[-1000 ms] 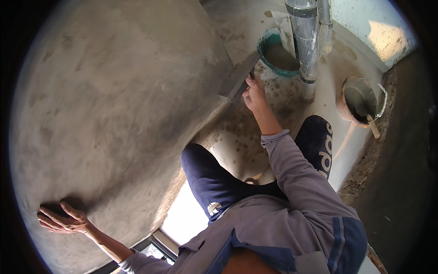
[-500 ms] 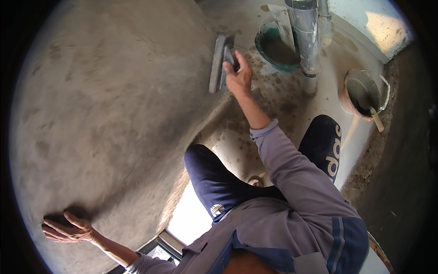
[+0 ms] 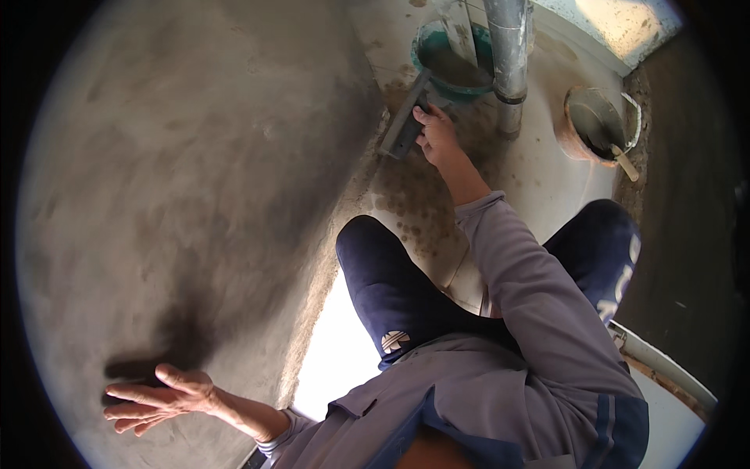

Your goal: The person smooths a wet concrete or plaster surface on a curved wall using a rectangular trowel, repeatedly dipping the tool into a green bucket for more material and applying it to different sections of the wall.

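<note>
My right hand [image 3: 439, 137] is closed round the handle of a plastering float [image 3: 403, 125], a flat grey rectangular tool. The float is near the bottom edge of the grey plastered wall [image 3: 211, 156], over the spotted floor; whether it touches the wall I cannot tell. Just beyond it stands a green bucket [image 3: 457, 87] of murky grey liquid, with a pale flat board [image 3: 459, 35] leaning in it. At lower left my left hand [image 3: 166, 400] is spread before the wall and holds nothing. Its shadow falls on the plaster beside it.
A grey upright pipe [image 3: 508, 55] rises beside the green bucket. Farther right sits a brownish bucket [image 3: 574, 129] with a white rope handle [image 3: 634, 121] and a wooden-handled tool [image 3: 625, 164] in it. A dark wall [image 3: 680, 211] bounds the right side.
My right hand has brought the float off the wall face, rightward and slightly down toward the wall's foot. My left hand has shifted right, and its shadow has spread farther from it.
</note>
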`<act>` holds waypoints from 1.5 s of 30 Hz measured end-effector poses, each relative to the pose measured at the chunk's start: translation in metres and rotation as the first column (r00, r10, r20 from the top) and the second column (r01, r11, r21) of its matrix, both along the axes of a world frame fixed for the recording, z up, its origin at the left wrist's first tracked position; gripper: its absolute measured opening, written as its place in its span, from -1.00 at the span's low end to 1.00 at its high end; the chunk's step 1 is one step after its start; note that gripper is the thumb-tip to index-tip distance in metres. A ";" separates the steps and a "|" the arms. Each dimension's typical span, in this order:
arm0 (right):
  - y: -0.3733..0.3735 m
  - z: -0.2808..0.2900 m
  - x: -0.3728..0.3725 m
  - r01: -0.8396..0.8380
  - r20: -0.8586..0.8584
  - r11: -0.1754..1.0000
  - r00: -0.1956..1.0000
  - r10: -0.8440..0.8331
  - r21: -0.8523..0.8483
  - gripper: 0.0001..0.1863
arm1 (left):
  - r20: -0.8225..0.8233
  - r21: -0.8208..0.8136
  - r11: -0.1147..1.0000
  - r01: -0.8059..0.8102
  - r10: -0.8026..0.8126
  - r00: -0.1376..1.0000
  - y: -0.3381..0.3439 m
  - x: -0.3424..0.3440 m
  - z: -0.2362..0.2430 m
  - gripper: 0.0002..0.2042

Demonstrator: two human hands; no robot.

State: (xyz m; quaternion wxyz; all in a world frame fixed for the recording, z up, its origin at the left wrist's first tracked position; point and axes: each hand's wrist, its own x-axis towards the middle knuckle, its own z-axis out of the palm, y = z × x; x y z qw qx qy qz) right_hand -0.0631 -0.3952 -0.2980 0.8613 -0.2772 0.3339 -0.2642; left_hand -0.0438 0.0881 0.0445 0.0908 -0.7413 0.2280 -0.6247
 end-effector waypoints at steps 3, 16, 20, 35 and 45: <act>0.005 -0.012 -0.003 0.048 0.006 0.995 0.999 -0.049 0.089 -0.53 | 0.012 -0.098 0.995 -0.015 0.016 1.000 -0.003 0.008 -0.010 -0.21; 0.049 0.003 0.040 0.006 -0.124 0.993 0.992 0.009 0.120 -0.71 | 0.015 -0.131 0.973 -0.188 0.192 0.981 -0.002 0.002 -0.012 -0.16; 0.054 0.054 0.023 -0.036 0.180 0.999 0.983 0.032 0.020 -0.68 | -0.015 -0.110 0.975 -0.194 0.194 0.981 -0.014 -0.005 -0.026 -0.16; 0.056 0.057 0.049 0.108 0.163 0.986 0.983 -0.086 -0.130 -0.53 | 0.016 -0.090 0.973 -0.212 0.215 0.977 -0.017 -0.005 -0.016 -0.19; 0.111 0.105 0.019 0.207 0.197 0.870 0.972 -0.130 -0.447 -0.39 | 0.060 0.013 0.974 -0.227 0.225 0.972 0.006 0.003 -0.010 -0.22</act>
